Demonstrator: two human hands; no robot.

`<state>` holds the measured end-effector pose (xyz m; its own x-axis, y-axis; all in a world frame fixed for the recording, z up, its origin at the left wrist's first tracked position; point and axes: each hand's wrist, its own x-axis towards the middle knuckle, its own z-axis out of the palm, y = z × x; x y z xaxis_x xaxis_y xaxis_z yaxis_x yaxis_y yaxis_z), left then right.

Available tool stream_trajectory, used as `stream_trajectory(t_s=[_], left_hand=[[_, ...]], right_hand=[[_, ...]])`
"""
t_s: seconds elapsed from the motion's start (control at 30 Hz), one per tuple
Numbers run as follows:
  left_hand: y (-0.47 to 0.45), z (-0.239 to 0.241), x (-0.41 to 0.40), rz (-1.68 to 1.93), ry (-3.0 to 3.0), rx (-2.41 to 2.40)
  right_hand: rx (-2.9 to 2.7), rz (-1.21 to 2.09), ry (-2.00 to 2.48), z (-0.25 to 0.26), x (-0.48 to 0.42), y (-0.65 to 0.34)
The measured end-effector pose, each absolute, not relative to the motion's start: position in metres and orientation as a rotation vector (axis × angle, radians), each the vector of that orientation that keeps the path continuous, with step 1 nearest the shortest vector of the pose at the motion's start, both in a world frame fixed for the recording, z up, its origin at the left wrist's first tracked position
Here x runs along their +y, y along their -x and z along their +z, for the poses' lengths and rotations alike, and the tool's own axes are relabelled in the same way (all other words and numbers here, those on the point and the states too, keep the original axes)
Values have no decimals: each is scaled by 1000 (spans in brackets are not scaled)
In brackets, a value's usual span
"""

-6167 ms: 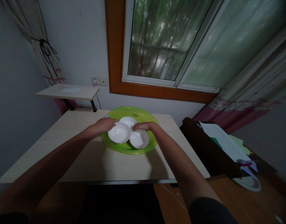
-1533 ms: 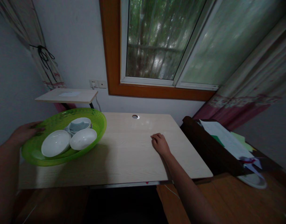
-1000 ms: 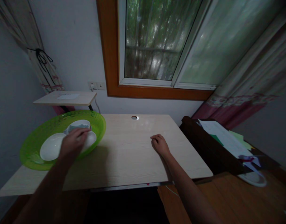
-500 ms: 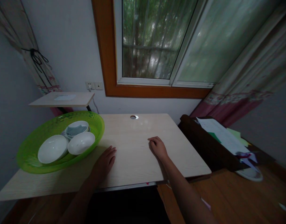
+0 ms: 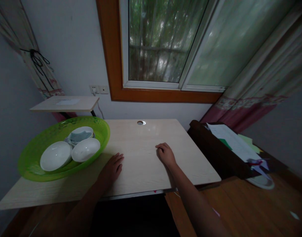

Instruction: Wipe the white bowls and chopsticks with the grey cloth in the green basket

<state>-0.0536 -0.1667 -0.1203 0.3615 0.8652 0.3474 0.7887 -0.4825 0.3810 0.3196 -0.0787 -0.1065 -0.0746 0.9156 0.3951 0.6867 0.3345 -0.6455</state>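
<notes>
My left hand (image 5: pixel 111 168) lies flat on the pale wooden table (image 5: pixel 146 138), fingers stretched out and holding nothing, just right of the green plastic basket (image 5: pixel 30 158). Three white bowls (image 5: pixel 85 149) sit in the basket at the table's left end. My right hand (image 5: pixel 165 154) rests on the table's middle with its fingers curled under loosely; nothing shows in it.
A small cable hole (image 5: pixel 141 122) is at the table's far edge. A low wooden shelf (image 5: pixel 64 103) stands behind the basket, under a wall socket (image 5: pixel 98 89). A dark case with papers (image 5: pixel 227 144) sits on the floor to the right, below the window (image 5: pixel 161 42).
The basket went from the table's middle to its left end. My left hand left the bowls and came to rest flat on the table; in the last half second nothing much moved.
</notes>
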Motion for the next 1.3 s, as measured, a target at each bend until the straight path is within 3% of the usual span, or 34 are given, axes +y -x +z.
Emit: stream_trajectory(t_s=[0.23,0.67,0.93,1.3], left_hand=[[62,-125,-155,838,-2547,1448],[81,-107,-138,447,-2718,1354],[51,-105,-118,442,-2853,1223],[51,-111,-104,424,-2859,1318]], right_hand=[[-1936,287,1347,-107,-87,-320],[-2363,195,1065,-86,-116,-297],[-2624,161,956,-73,-109,-260],[-2617,171,955,-101,-85,-233]])
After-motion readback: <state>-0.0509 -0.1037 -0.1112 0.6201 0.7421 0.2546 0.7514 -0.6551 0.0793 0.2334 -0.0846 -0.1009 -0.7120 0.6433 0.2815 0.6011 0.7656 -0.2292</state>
